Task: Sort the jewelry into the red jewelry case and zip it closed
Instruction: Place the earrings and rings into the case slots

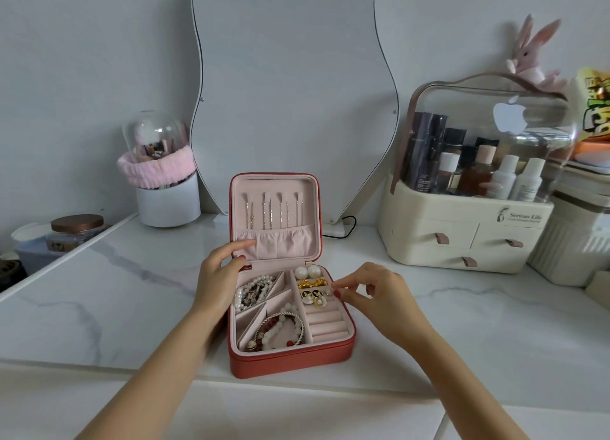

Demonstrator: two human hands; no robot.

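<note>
The red jewelry case (290, 362) lies open on the marble top, its lid (316, 208) upright with several necklaces (274, 210) hanging inside. Pearl strands (254, 291) fill the top-left compartment and beaded bracelets (280, 330) the bottom-left one. Pearl, gold and black earrings (312, 286) sit at the top right. The ring rolls (326, 324) below them are bare. My left hand (219, 279) rests on the case's left rim, with the index finger on the lid pocket. My right hand (373, 294) pinches a small pearl earring (330, 290) at the case's right edge.
A wavy mirror (293, 92) stands behind the case. A brush holder (165, 182) with a pink band is at the back left, near a jar (76, 231). A cream cosmetics organizer (468, 228) with bottles fills the back right.
</note>
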